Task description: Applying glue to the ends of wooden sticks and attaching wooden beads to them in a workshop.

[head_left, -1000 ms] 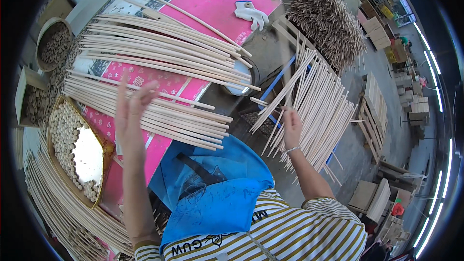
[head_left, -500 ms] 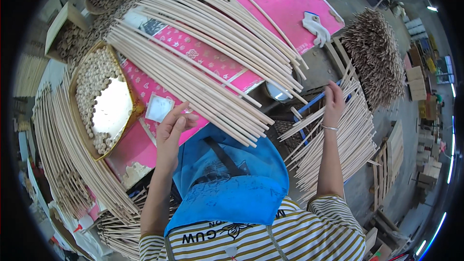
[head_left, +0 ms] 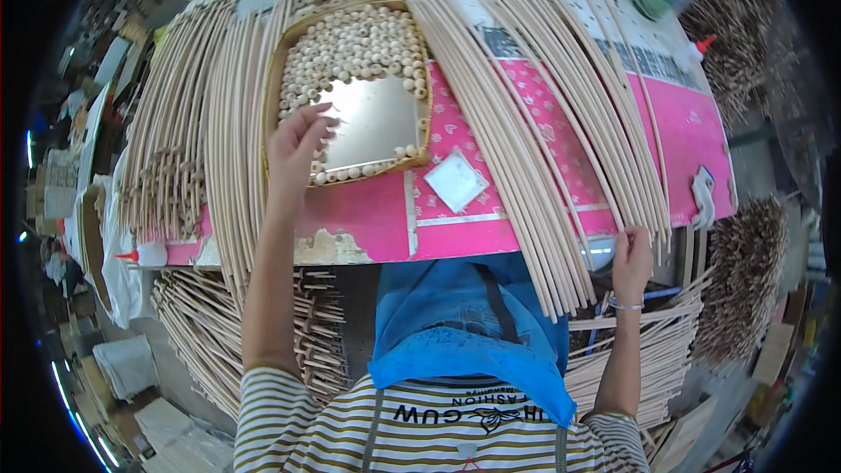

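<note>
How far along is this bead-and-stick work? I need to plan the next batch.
Done: finished sticks with beaded ends lie bundled at the table's left. In hand: the left hand reaches into the bead tray, fingertips on the wooden beads, while the right hand rests on the plain sticks. Left: that big fan of plain sticks looks unbeaded.

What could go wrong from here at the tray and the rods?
1. The left hand picks at the beads; loose ones could roll off the tray.
2. The right hand grips rods that overhang the table edge; a tug might slide them off.
</note>
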A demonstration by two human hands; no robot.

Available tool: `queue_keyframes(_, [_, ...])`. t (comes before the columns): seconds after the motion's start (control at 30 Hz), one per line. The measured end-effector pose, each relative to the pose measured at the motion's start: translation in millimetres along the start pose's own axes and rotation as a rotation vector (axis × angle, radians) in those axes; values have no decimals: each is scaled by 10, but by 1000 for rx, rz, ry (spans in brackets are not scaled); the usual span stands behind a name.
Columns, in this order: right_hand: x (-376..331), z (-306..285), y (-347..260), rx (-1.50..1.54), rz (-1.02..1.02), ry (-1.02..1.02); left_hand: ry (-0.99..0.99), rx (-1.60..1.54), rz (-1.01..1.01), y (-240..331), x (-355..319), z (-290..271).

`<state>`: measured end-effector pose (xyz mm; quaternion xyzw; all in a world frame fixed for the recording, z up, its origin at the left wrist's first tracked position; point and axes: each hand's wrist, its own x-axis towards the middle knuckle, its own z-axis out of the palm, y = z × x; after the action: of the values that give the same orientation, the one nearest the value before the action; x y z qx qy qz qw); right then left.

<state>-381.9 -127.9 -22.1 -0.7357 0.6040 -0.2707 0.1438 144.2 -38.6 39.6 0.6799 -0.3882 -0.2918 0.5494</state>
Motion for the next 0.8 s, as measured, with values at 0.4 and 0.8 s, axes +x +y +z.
queue_keyframes(0.4, [698, 98, -1770, 679, -106, -278, 217, 1028, 257, -819, 1203, -175])
queue_keyframes(0.8, [720, 973, -2297, 543, -377, -345, -120, 157, 189, 136, -23, 416])
